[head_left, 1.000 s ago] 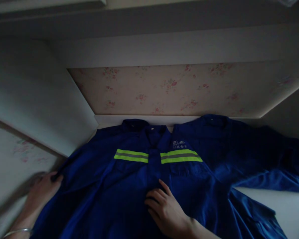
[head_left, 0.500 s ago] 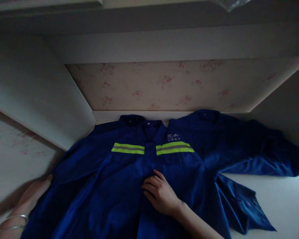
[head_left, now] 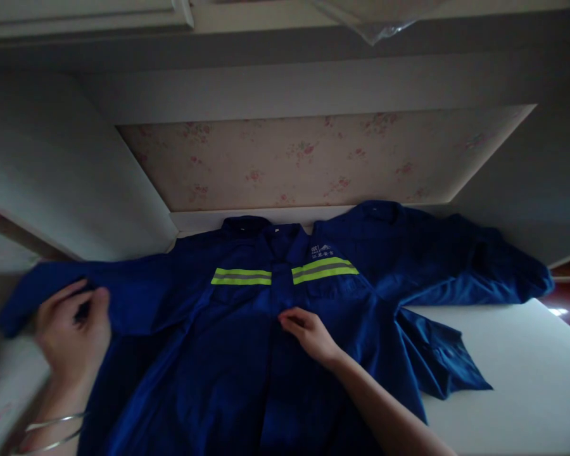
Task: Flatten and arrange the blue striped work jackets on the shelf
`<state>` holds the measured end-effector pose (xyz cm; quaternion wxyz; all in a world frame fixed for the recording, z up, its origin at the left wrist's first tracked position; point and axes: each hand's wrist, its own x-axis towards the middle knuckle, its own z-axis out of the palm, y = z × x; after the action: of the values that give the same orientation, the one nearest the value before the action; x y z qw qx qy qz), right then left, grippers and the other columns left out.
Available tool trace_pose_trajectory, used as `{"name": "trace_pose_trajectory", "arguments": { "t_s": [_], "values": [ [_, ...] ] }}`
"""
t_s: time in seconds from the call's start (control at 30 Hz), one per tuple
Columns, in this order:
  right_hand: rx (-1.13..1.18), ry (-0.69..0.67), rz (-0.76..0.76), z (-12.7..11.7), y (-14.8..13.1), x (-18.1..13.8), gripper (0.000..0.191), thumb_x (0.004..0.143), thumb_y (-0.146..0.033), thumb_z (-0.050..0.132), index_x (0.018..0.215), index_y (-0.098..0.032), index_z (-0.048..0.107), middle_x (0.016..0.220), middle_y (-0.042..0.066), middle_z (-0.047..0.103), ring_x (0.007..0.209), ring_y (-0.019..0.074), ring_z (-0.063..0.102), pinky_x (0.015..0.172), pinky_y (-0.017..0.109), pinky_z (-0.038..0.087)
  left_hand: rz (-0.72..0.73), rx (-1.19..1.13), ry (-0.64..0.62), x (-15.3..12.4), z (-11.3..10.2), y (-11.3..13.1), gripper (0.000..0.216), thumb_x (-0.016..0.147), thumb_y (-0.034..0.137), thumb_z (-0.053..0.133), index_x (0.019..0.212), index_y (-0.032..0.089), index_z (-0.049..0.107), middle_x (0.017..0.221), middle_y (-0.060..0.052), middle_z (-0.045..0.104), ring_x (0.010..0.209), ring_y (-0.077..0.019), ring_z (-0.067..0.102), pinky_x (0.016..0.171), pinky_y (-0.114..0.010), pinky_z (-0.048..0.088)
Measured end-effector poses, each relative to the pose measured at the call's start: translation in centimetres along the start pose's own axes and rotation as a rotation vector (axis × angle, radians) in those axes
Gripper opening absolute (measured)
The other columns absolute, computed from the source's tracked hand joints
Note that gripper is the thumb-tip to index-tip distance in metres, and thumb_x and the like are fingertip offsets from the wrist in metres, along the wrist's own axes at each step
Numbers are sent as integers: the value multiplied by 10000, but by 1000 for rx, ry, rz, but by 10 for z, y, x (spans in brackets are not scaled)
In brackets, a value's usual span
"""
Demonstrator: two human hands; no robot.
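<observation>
Blue jacket (head_left: 228, 354) w/ yellow-grey stripe lies flat, front up, on white bench (head_left: 517, 373), collar toward back wall. Left hand (head_left: 71, 329) pinches the sleeve (head_left: 52, 288), fingers closed on cloth, sleeve pulled out sideways. Right hand (head_left: 311, 332) rests on jacket front by the placket, fingers half curled, gripping nothing. Second blue jacket (head_left: 432, 253) lies just beside, at right. Flowered wallpaper (head_left: 313, 158) behind, white frame round it; dim room.

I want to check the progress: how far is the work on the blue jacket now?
Done: the blue jacket lies front up and spread on the white surface. In hand: the left hand grips the sleeve, and the right hand presses on the front placket. Left: no fold is visible yet; a second blue garment lies unfolded behind.
</observation>
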<state>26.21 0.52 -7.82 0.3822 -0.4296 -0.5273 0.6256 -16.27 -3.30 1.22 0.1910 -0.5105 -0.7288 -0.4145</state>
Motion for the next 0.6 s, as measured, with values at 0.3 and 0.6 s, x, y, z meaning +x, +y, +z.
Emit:
{"name": "trace_pose_trajectory", "arguments": {
  "t_s": [0.3, 0.6],
  "values": [
    [671, 58, 325, -44, -36, -1, 537, 923, -617, 456, 1363, -309, 464, 1382, 76, 574, 1192, 273, 600, 890, 518, 539, 672, -478, -825, -109, 29, 118, 355, 851, 248, 650, 1166, 404, 703, 1410, -24, 574, 1270, -285, 552, 1106, -447, 415],
    [351, 27, 332, -44, -32, -32, 726, 634, -170, 816, 1300, -282, 550, 1334, 37, 604, 1088, 240, 633, 939, 377, 521, 255, -171, -642, -94, 81, 92, 473, 964, 464, 432, 1296, 161, 576, 1337, -141, 599, 1243, -287, 552, 1090, -514, 415]
  ]
}}
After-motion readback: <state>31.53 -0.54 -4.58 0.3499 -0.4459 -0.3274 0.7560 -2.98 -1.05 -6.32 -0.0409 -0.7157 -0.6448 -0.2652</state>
